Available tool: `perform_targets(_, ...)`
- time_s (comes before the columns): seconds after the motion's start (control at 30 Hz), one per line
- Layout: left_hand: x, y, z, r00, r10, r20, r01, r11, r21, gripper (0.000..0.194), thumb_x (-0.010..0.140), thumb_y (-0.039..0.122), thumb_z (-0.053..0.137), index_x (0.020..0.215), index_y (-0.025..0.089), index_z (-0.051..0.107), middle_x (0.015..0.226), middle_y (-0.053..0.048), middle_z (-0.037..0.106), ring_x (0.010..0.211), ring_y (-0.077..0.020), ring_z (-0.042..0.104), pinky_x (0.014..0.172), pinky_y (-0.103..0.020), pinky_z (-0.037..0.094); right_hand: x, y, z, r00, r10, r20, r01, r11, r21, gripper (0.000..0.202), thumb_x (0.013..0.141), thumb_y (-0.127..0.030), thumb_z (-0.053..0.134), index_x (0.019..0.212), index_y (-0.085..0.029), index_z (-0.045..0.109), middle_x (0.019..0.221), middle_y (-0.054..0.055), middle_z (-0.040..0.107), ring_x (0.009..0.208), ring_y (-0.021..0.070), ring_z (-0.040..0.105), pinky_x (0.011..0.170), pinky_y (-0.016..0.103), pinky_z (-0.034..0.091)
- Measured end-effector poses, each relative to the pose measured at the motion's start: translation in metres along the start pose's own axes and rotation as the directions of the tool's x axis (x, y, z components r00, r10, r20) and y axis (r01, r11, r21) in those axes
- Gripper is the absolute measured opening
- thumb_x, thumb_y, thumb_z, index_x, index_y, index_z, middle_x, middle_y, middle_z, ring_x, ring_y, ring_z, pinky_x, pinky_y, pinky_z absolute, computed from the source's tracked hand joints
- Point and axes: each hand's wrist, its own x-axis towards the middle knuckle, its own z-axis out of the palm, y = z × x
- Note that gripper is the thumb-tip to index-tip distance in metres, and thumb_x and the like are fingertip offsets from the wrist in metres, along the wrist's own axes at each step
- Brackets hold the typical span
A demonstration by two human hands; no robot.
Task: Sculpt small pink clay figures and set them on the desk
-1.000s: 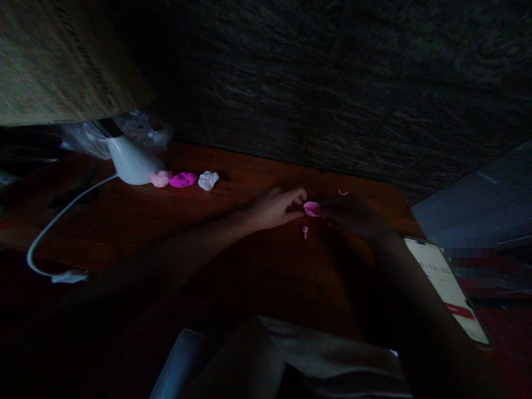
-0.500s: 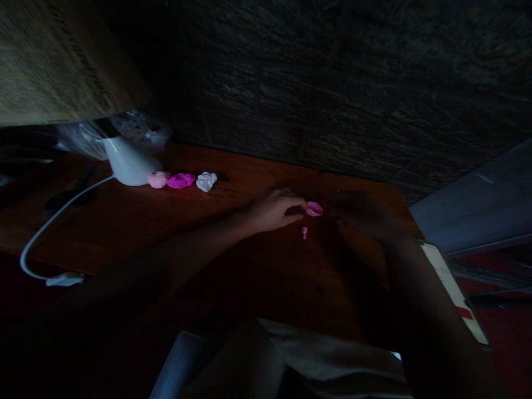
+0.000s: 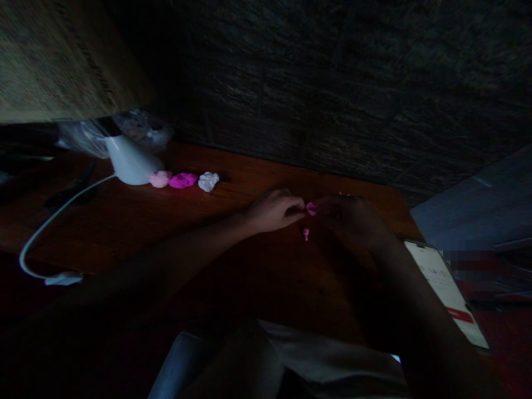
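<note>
Dark tabletop (image 3: 245, 174): right hand (image 3: 349, 219) back at the pink piece (image 3: 311, 209), grip unclear; left hand (image 3: 275, 210) seemingly pinches it.

Looks like a dim room in a home, can't pin down which. I'm at a wooden surface (image 3: 249, 277) against a dark stone-look wall (image 3: 282, 94), with a shaded table lamp (image 3: 132, 162) and lit phone (image 3: 440, 288) nearby.

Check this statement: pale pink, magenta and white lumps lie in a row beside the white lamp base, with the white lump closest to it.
Wrong on the closest lump: the head view shows the pale pink lump nearest the white lamp base, the magenta lump in the middle and the white lump farthest away. The row of three beside the base is right.
</note>
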Motion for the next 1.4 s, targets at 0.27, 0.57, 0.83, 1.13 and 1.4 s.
perform_targets(0.27,0.0,0.0,0.0,1.0,0.003,0.006,-0.003,1.0,-0.013,0.017,0.096,0.03,0.065,0.105,0.021,0.076,0.097,-0.004,0.077,0.081,-0.0154,0.067,0.077,-0.028,0.047,-0.003,0.008,0.004,0.999,-0.044,-0.012,0.042,0.99,-0.132,0.026,0.083,-0.008,0.069,0.099,-0.025,0.081,0.097,0.002,0.084,0.08,0.0185,0.079,0.072,0.026,0.059)
perform_targets(0.57,0.005,0.001,0.003,0.998,0.053,0.016,-0.052,0.998,-0.028,0.02,0.099,0.028,0.061,0.111,0.02,0.075,0.105,-0.006,0.077,0.101,-0.0206,0.07,0.091,-0.034,0.051,-0.002,0.01,0.005,1.0,0.001,-0.004,-0.002,0.983,-0.186,0.019,0.087,-0.015,0.068,0.098,-0.025,0.08,0.089,0.003,0.083,0.076,0.02,0.077,0.067,0.028,0.054)
perform_targets(0.83,0.018,0.01,0.011,0.993,0.038,0.112,-0.04,0.999,0.017,0.017,0.097,0.022,0.063,0.108,0.02,0.076,0.114,-0.006,0.076,0.113,-0.0248,0.067,0.099,-0.04,0.05,-0.002,0.006,0.004,0.999,0.031,0.013,-0.028,0.983,-0.182,0.021,0.086,-0.012,0.067,0.095,-0.025,0.08,0.087,0.002,0.083,0.075,0.0207,0.076,0.069,0.029,0.053)
perform_targets(1.13,0.026,0.013,0.008,0.988,-0.039,0.148,0.034,0.999,0.036,0.02,0.1,0.031,0.06,0.105,0.021,0.077,0.106,-0.007,0.072,0.105,-0.0229,0.066,0.091,-0.036,0.049,-0.003,0.006,0.003,0.998,0.062,-0.01,-0.063,0.974,-0.217,0.02,0.085,-0.013,0.07,0.097,-0.026,0.081,0.09,0.003,0.083,0.076,0.0207,0.077,0.07,0.029,0.054)
perform_targets(1.4,0.037,0.013,0.007,0.984,-0.052,0.171,0.057,0.998,-0.023,0.013,0.093,0.026,0.068,0.097,0.02,0.08,0.098,-0.006,0.076,0.093,-0.0208,0.069,0.082,-0.033,0.048,-0.001,0.003,0.006,0.997,0.067,-0.045,-0.075,0.972,-0.221,0.02,0.084,-0.01,0.07,0.089,-0.026,0.08,0.087,0.002,0.083,0.074,0.0206,0.076,0.067,0.028,0.052)
